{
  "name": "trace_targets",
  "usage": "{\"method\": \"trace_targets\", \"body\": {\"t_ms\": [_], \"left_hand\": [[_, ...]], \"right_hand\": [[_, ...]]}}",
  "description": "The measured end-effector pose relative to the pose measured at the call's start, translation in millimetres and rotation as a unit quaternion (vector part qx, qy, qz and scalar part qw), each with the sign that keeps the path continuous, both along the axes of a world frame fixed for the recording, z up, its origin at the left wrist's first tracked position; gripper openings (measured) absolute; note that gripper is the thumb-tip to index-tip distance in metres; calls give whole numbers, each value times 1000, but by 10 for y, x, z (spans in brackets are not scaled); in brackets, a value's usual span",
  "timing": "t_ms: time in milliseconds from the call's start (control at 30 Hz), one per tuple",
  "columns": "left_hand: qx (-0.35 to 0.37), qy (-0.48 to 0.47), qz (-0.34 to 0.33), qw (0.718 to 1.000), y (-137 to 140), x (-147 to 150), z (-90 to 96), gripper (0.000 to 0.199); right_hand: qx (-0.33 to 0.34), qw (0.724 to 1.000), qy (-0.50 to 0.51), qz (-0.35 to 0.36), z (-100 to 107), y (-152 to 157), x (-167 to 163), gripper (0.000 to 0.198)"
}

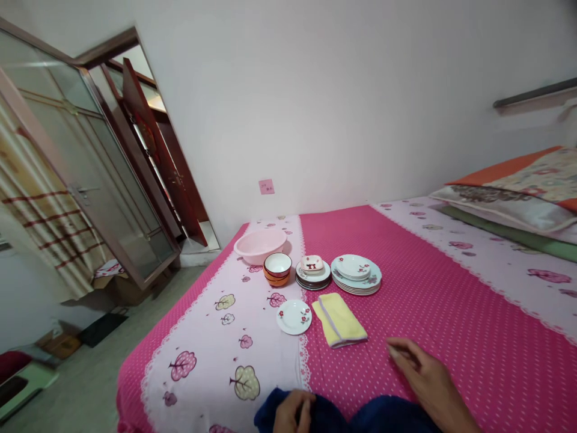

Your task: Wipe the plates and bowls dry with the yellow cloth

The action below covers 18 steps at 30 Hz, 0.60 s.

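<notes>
My left hand rests at the bottom edge on my dark blue clothing, loosely curled, thumb and fingers apart, with nothing visible in it. To the right, my right hand hovers at the pink bedspread, its fingers stretched and the thumb apart. It holds nothing. Nearest to it is a folded yellow cloth. Left of the cloth lies a single white plate with red flowers. Behind stand orange bowls, a stack of small plates with a square dish on top, and a stack of larger plates.
A pink basin stands behind the bowls near the bed's left edge. Pillows are piled at the right. A white wall closes the back, and a glass door stands open at the left.
</notes>
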<state>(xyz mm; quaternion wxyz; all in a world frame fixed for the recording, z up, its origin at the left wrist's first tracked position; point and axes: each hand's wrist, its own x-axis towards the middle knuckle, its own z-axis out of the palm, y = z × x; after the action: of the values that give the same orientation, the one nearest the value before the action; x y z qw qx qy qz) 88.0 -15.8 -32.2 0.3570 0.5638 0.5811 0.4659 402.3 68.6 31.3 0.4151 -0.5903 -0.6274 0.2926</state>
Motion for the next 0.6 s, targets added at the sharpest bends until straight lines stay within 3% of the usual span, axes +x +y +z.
{"method": "trace_targets", "body": {"t_ms": [133, 333, 467, 600], "left_hand": [[-46, -150, 87, 984, 370, -188, 258, 44], [-164, -341, 191, 906, 1060, -299, 351, 26], [-212, -377, 212, 876, 1482, -175, 354, 30], [-253, -365, 213, 870, 1717, -100, 370, 32]], "right_hand": [[31, 995, -72, 61, 58, 381, -412, 50], [8, 975, -204, 81, -95, 724, -1027, 65], [-10, 966, -255, 51, -232, 726, -1334, 74], [22, 962, -271, 26, -321, 735, -1310, 52]]}}
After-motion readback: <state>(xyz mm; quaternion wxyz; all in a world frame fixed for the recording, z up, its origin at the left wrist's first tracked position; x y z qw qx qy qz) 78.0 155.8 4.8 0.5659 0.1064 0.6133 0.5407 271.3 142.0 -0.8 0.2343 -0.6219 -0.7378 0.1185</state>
